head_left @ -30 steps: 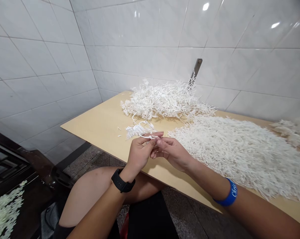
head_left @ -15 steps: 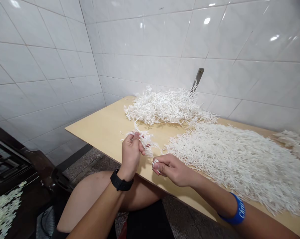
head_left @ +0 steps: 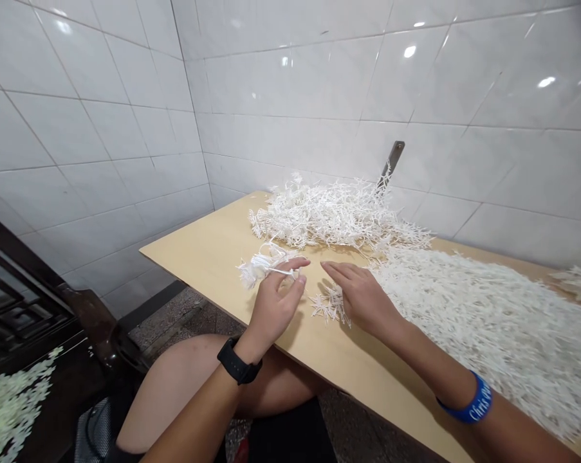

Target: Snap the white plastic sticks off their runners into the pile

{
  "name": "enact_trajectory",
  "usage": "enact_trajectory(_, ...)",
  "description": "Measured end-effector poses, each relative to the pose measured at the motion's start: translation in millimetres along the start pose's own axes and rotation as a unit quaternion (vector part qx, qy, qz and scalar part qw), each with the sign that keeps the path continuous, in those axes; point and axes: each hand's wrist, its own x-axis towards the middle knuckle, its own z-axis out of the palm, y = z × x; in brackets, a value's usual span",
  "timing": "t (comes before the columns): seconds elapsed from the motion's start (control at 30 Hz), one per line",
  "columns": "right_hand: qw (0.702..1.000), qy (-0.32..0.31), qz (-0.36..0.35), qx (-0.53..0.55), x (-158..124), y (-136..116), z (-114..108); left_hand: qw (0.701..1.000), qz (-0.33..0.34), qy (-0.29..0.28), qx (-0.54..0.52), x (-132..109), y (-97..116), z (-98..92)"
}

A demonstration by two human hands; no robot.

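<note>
My left hand (head_left: 276,305) is above the table's near edge, holding a loose bunch of thin white branching sprigs (head_left: 254,270), which look like artificial plant pieces. One strand of it lies across the fingers near the thumb, and the index finger stretches toward my right hand. My right hand (head_left: 370,299) faces it across a small gap, index finger extended. A small cluster of white sprigs (head_left: 329,305) sticks out from beneath its curled lower fingers, which partly hide how it is gripped. Both hands are over the tan table (head_left: 198,247).
A tangled heap of white sprigs (head_left: 323,212) lies at the back. A wide, flatter layer of white sprigs (head_left: 488,315) covers the right side. A metal bar (head_left: 392,161) stands by the tiled wall (head_left: 290,90). Pale green-white sprigs (head_left: 15,405) and a dark wooden chair (head_left: 87,315) are at left.
My right hand has moved up and right, its index finger now extended and a sprig cluster showing below. My left hand has turned, its bunch now hanging to the left. The view has shifted slightly.
</note>
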Motion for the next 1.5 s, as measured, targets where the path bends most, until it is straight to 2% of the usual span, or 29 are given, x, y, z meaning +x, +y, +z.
enact_trajectory(0.13, 0.98, 0.147, 0.008, 0.138, 4, -20, -18, 0.987, 0.07, -0.061, 0.127, -5, 1, 1.6)
enact_trajectory(0.2, 0.967, 0.177, -0.013, 0.181, 6, -34, -28, 0.973, 0.093, -0.089, 0.19, -9, 2, 2.9)
enact_trajectory(0.3, 0.971, 0.124, -0.015, 0.203, 6, -52, -34, 0.95, 0.139, -0.112, 0.256, -13, 1, 5.0)
enact_trajectory(0.47, 0.969, 0.037, 0.041, 0.243, 4, -61, -25, 0.89, 0.232, -0.123, 0.372, -17, -12, 7.8)
enact_trajectory(0.53, 0.965, 0.029, 0.044, 0.255, 4, -62, -23, 0.88, 0.242, -0.125, 0.388, -17, -18, 8.5)
enact_trajectory(0.67, 0.971, 0.051, 0.045, 0.23, 6, -61, -26, 0.877, 0.247, -0.111, 0.397, -15, -19, 7.0)
enact_trajectory(0.73, 0.97, 0.043, 0.062, 0.229, 7, -58, -29, 0.893, 0.227, -0.121, 0.369, -12, -15, 3.6)
enact_trajectory(0.8, 0.967, 0.028, 0.069, 0.244, 8, -55, -31, 0.933, 0.168, -0.15, 0.279, -9, -9, -1.9)
enact_trajectory(0.87, 0.964, 0.014, 0.055, 0.26, 8, -54, -31, 0.97, 0.088, -0.193, 0.122, -6, -3, -7.9)
enact_trajectory(0.93, 0.965, 0.006, 0.04, 0.26, 7, -55, -28, 0.977, 0.018, -0.21, -0.043, -5, 1, -11.3)
enact_trajectory(0.97, 0.966, 0.003, 0.037, 0.257, 6, -55, -26, 0.975, -0.005, -0.2, -0.101, -5, 3, -11.2)
enact_trajectory(1.03, 0.966, 0.001, 0.043, 0.256, 5, -57, -22, 0.976, -0.033, -0.154, -0.151, -5, 6, -7.3)
enact_trajectory(1.2, 0.946, -0.037, 0.076, 0.313, 4, -62, -17, 0.989, -0.078, -0.043, -0.12, -10, 4, 11.4)
enact_trajectory(1.33, 0.934, -0.061, 0.068, 0.346, 4, -68, -18, 0.986, -0.125, 0.074, -0.077, -13, 0, 16.2)
enact_trajectory(1.4, 0.94, -0.073, 0.053, 0.329, 4, -69, -20, 0.986, -0.125, 0.107, -0.041, -12, 1, 13.8)
enact_trajectory(1.5, 0.969, -0.076, 0.035, 0.232, 3, -69, -25, 0.989, -0.092, 0.114, -0.001, -9, 5, 8.8)
